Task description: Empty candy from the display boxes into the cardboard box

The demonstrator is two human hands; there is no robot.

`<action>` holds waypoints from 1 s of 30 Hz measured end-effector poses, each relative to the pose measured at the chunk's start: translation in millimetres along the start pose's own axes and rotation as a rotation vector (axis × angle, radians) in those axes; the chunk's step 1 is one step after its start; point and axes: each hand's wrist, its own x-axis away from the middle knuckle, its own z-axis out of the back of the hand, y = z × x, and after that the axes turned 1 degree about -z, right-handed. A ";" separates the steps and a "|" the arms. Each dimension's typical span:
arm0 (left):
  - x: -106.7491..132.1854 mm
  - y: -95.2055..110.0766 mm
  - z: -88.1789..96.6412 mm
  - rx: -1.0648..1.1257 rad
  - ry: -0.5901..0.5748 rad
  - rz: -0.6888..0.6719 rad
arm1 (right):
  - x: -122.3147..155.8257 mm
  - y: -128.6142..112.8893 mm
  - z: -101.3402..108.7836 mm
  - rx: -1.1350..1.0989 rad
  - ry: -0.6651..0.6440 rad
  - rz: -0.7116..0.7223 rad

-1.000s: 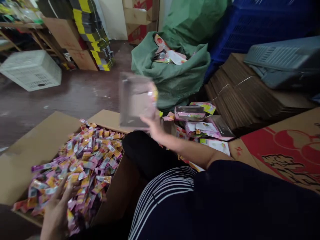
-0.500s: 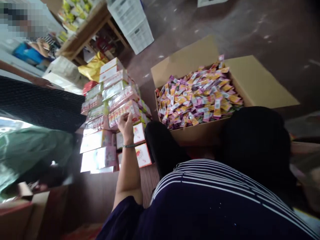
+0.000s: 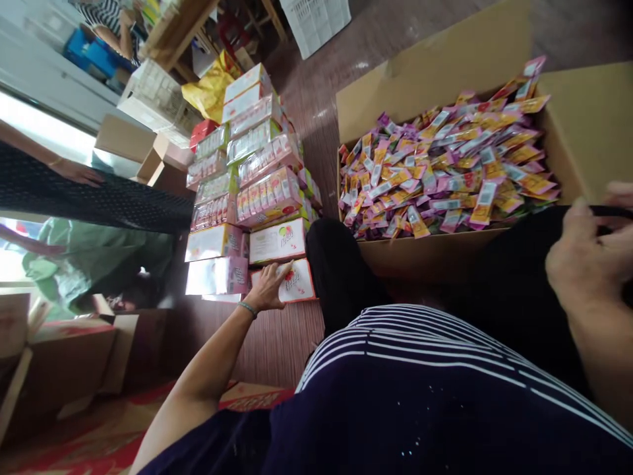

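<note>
My left hand (image 3: 270, 288) lies at the near end of a white printed box (image 3: 299, 280), its thumb and fingers apart and touching it. Just beyond sits another white box with a fruit print (image 3: 284, 241). Both belong to a stack of packaged boxes, among them a pink and yellow display box (image 3: 270, 196). At the right edge of the view, above my right knee, my right hand (image 3: 588, 257) has its fingers curled; whatever is in them is hidden. Between my knees and beyond them, an open cardboard carton (image 3: 430, 254) is heaped with small candy packets (image 3: 435, 171).
Another person's hand (image 3: 79, 173) hangs at the left, in front of dark dotted clothing. Open cartons (image 3: 74, 349) stand at lower left. A white plastic crate (image 3: 316, 26), a yellow bag (image 3: 210, 89) and a wooden table (image 3: 180, 33) are at the back.
My left hand has come back from the pink and yellow display box to the lower white box nearer me. My right hand has come into view at the right. The view has shifted.
</note>
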 end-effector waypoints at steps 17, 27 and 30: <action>35.3 38.0 160.4 1.222 0.582 0.266 | 21.7 -70.7 -27.0 -0.130 -0.302 0.654; -125.9 143.8 244.6 1.096 0.425 -0.207 | 23.2 -181.4 -77.9 0.103 -0.780 1.293; -150.7 144.4 248.7 1.182 0.257 -0.211 | 7.2 -162.3 -83.0 0.067 -0.886 1.295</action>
